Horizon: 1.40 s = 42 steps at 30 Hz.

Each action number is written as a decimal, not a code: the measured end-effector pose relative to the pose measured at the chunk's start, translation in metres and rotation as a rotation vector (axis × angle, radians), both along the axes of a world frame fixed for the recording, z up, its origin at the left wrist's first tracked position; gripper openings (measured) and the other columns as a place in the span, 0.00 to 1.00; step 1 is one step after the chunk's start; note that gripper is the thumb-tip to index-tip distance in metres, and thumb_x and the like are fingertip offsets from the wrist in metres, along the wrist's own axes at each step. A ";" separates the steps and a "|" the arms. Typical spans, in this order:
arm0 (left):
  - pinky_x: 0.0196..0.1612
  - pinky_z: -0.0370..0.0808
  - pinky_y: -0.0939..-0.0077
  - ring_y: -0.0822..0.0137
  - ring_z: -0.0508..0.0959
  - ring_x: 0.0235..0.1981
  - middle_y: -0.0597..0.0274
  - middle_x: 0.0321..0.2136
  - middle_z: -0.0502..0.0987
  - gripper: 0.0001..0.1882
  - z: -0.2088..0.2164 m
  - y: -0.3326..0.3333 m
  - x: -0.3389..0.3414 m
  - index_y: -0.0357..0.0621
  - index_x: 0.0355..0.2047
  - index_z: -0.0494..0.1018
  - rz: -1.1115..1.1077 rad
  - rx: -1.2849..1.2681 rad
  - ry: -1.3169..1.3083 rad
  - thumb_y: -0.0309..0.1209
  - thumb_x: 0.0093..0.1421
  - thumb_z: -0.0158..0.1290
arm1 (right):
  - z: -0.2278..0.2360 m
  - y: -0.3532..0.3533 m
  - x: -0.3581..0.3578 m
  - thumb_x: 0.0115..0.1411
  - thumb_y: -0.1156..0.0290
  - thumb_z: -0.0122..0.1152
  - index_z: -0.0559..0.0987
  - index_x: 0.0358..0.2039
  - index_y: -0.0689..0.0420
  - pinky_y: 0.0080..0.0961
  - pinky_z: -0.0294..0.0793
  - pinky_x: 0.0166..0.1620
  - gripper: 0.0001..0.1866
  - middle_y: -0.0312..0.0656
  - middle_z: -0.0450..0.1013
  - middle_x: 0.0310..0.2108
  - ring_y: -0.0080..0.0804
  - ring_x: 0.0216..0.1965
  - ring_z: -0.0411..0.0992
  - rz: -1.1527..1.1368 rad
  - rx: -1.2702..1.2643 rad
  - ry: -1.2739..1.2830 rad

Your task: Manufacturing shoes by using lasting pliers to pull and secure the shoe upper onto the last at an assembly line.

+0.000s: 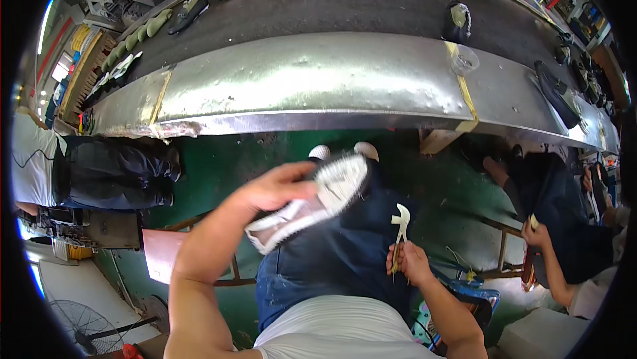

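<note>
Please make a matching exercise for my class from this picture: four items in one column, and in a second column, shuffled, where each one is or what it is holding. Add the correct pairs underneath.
Column one
1. Left hand
2. Right hand
3. Clear cup
4. Wire fan

Column two
A. On the metal ledge
B. Holding a hammer-like tool
C. At the picture's lower left
D. Holding a white-and-pink shoe

Pairs: 1-D, 2-B, 3-A, 4-C
</note>
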<state>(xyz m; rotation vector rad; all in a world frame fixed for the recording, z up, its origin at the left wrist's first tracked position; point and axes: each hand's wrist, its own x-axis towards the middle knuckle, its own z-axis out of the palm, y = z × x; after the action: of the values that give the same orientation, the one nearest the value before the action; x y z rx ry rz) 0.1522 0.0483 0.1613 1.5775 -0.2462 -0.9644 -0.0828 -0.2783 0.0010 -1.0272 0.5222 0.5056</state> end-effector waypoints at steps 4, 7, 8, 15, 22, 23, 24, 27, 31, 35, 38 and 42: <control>0.60 0.69 0.67 0.59 0.73 0.55 0.44 0.56 0.72 0.46 0.097 -0.017 0.105 0.25 0.65 0.57 0.061 -0.049 -0.173 0.47 0.59 0.62 | -0.005 -0.012 0.017 0.74 0.47 0.32 0.72 0.45 0.64 0.40 0.81 0.36 0.30 0.48 0.75 0.33 0.41 0.30 0.77 0.036 0.045 0.032; 0.57 0.72 0.69 0.60 0.77 0.50 0.48 0.52 0.76 0.44 0.134 -0.056 0.206 0.29 0.63 0.62 0.202 0.253 -0.672 0.51 0.58 0.61 | -0.006 -0.021 0.030 0.74 0.47 0.31 0.72 0.46 0.64 0.42 0.81 0.36 0.31 0.49 0.75 0.34 0.44 0.30 0.77 0.013 0.114 0.084; 0.56 0.72 0.68 0.56 0.78 0.50 0.47 0.53 0.76 0.43 0.148 -0.076 0.235 0.32 0.63 0.63 0.103 0.339 -0.711 0.51 0.57 0.62 | -0.005 -0.022 0.035 0.74 0.48 0.32 0.72 0.46 0.65 0.44 0.81 0.36 0.31 0.51 0.76 0.34 0.45 0.30 0.77 0.001 0.125 0.093; 0.57 0.67 0.53 0.53 0.72 0.54 0.53 0.50 0.74 0.29 0.089 -0.179 0.364 0.43 0.54 0.71 -0.118 1.145 -1.842 0.50 0.59 0.57 | -0.005 -0.028 0.058 0.73 0.45 0.34 0.72 0.46 0.68 0.45 0.81 0.35 0.33 0.53 0.76 0.33 0.48 0.30 0.77 -0.047 0.143 0.098; 0.52 0.72 0.56 0.47 0.77 0.47 0.48 0.42 0.80 0.24 0.063 -0.209 0.389 0.44 0.42 0.78 -0.150 0.658 -1.599 0.52 0.65 0.48 | -0.005 -0.039 0.088 0.73 0.47 0.35 0.71 0.47 0.70 0.44 0.81 0.36 0.32 0.54 0.76 0.34 0.46 0.31 0.78 -0.086 0.218 0.098; 0.50 0.74 0.55 0.45 0.79 0.43 0.46 0.38 0.81 0.24 0.077 -0.206 0.386 0.44 0.41 0.79 -0.005 0.490 -1.328 0.52 0.66 0.46 | -0.006 -0.040 0.094 0.73 0.47 0.35 0.71 0.47 0.70 0.44 0.81 0.36 0.32 0.54 0.76 0.34 0.47 0.31 0.78 -0.088 0.216 0.107; 0.45 0.77 0.54 0.42 0.79 0.38 0.45 0.34 0.81 0.22 0.074 -0.197 0.406 0.45 0.41 0.78 0.182 0.447 -1.361 0.50 0.66 0.46 | -0.006 -0.041 0.100 0.73 0.47 0.35 0.71 0.47 0.71 0.45 0.81 0.36 0.33 0.55 0.76 0.35 0.48 0.31 0.78 -0.091 0.213 0.117; 0.48 0.75 0.54 0.45 0.80 0.43 0.48 0.38 0.82 0.21 0.075 -0.135 0.466 0.45 0.41 0.78 0.595 0.426 -1.289 0.49 0.65 0.47 | -0.006 -0.039 0.122 0.73 0.47 0.35 0.71 0.47 0.71 0.45 0.81 0.36 0.33 0.55 0.75 0.34 0.48 0.31 0.77 -0.060 0.238 0.138; 0.59 0.71 0.56 0.45 0.76 0.54 0.42 0.51 0.77 0.28 0.045 -0.045 0.540 0.41 0.55 0.72 0.751 0.889 -1.172 0.49 0.64 0.47 | -0.012 -0.037 0.146 0.69 0.41 0.41 0.71 0.46 0.69 0.47 0.81 0.34 0.35 0.54 0.77 0.34 0.50 0.30 0.78 -0.047 0.223 0.160; 0.66 0.62 0.58 0.47 0.60 0.67 0.41 0.66 0.59 0.38 0.019 0.009 0.593 0.35 0.63 0.62 0.732 1.082 -1.006 0.50 0.61 0.53 | -0.016 -0.040 0.171 0.67 0.42 0.48 0.72 0.45 0.67 0.47 0.80 0.33 0.33 0.53 0.76 0.32 0.52 0.30 0.78 -0.063 0.258 0.225; 0.69 0.57 0.59 0.45 0.51 0.71 0.42 0.70 0.51 0.45 -0.004 0.027 0.636 0.35 0.67 0.55 0.735 1.231 -1.046 0.52 0.59 0.55 | -0.012 -0.035 0.189 0.64 0.45 0.55 0.72 0.49 0.66 0.47 0.80 0.33 0.32 0.50 0.76 0.27 0.52 0.30 0.77 -0.182 0.458 0.258; 0.69 0.48 0.40 0.42 0.40 0.73 0.44 0.72 0.42 0.56 -0.009 0.036 0.682 0.44 0.71 0.49 0.766 1.222 -1.199 0.66 0.53 0.55 | -0.012 -0.032 0.191 0.65 0.45 0.53 0.72 0.48 0.66 0.47 0.80 0.33 0.31 0.50 0.76 0.28 0.51 0.30 0.78 -0.167 0.465 0.292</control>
<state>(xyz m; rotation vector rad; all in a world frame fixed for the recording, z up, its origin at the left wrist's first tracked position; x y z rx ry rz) 0.8344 0.0848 0.1519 2.8867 0.2162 0.7333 0.1078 -0.3100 -0.0109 -0.4627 0.7034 0.5968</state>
